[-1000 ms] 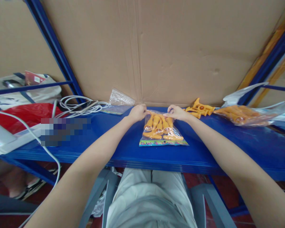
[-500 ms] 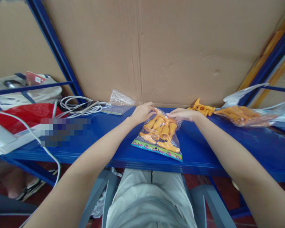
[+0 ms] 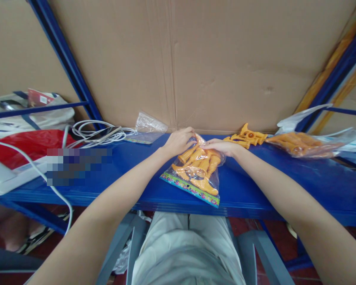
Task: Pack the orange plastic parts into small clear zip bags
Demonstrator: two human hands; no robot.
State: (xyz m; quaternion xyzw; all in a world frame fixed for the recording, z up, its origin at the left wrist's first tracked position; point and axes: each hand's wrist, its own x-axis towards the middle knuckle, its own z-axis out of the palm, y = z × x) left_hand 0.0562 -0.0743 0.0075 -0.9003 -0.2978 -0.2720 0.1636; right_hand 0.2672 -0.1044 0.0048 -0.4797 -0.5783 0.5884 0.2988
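Both my grips are narrow. My left hand (image 3: 178, 141) pinches the far end of a clear bag (image 3: 195, 171), fingertips drawn together on the plastic. My right hand (image 3: 221, 146) holds the same end from the other side, thumb on top and fingers partly hidden.

Bag position: middle of the blue surface (image 3: 308, 178), set askew, its near right corner reaching the front edge. I cannot tell whether its whole underside rests there.

Contents: several orange pieces (image 3: 213, 161), ribbed and flared or curved, bunched together; count uncertain through the glare.

Label: a blue-green printed strip (image 3: 190, 189) with small colourful figures runs along the bag's near end. Lettering, if any, too small to read.

Other containers: near the right end of the surface, a second bag (image 3: 299, 144) holds similar orange pieces. Just left of it, by the back edge, lies a loose heap of orange parts (image 3: 250, 135). Near the back edge, left of centre, a flat plastic bag (image 3: 150, 126) leans beside coiled white cable (image 3: 97, 132). Beyond the left end, a red packet (image 3: 39, 97) bearing a white patch, print illegible, sits in a pale tote (image 3: 52, 116).
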